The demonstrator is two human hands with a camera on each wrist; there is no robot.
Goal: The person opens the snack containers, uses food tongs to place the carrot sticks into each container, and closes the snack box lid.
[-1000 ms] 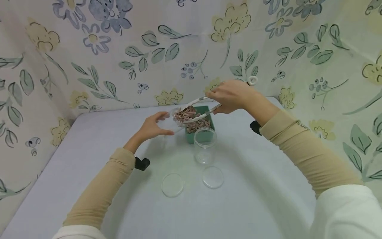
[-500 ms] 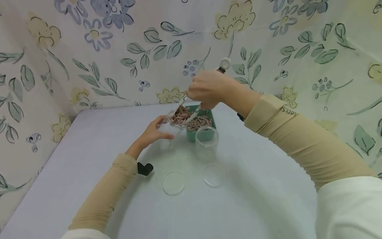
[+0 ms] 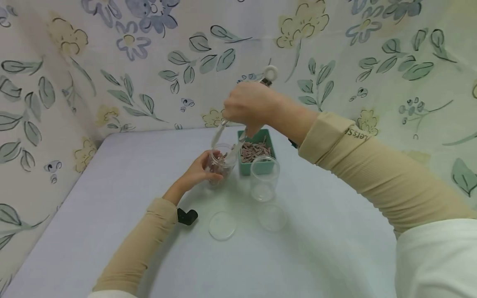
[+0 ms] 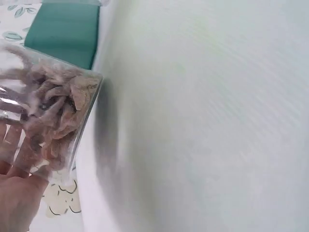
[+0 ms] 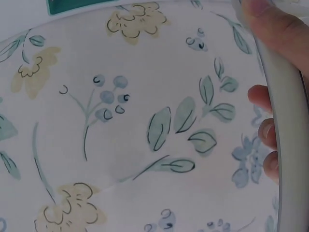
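In the head view, my left hand (image 3: 197, 171) grips a clear jar (image 3: 216, 170) with pinkish-brown strips inside, leaning slightly right. The left wrist view shows strips (image 4: 60, 111) packed at the jar's base, with fingers behind the clear wall. My right hand (image 3: 247, 105) holds pale tongs (image 3: 218, 135) with a ring at their top end. The tongs point down into the jar's mouth; their tips are hard to make out. Just right of the jar stands a green box (image 3: 247, 169) holding more strips (image 3: 255, 152). The right wrist view has one tongs arm (image 5: 292, 130) under my curled fingers.
A second clear jar (image 3: 263, 180) stands open in front of the green box. Two clear round lids, a left lid (image 3: 222, 226) and a right lid (image 3: 273, 217), lie nearer on the white tablecloth (image 3: 298, 256). Floral cloth (image 3: 261, 49) hangs behind the table.
My right hand has swung left, bringing the tongs steeply over the jar. The clump of strips at the jar's mouth has gone down inside. The held jar has tipped more upright.
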